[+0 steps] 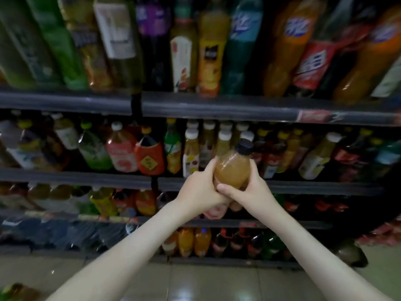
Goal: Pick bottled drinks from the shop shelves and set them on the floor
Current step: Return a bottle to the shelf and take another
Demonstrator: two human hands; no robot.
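Observation:
A small bottle (233,168) of cloudy amber drink with a black cap is held in front of the shelves, tilted a little to the right. My left hand (200,190) grips its left side and my right hand (249,190) grips its right side, both wrapped round the lower body. The bottom of the bottle is hidden behind my fingers; a pink label shows just below them. The tiled floor (195,283) lies below my forearms.
Dark shelves (217,103) packed with drink bottles fill the view: large bottles on top, smaller ones in rows below. A green-topped bottle (13,292) shows at the bottom left on the floor. A dark object (351,255) sits on the floor at right.

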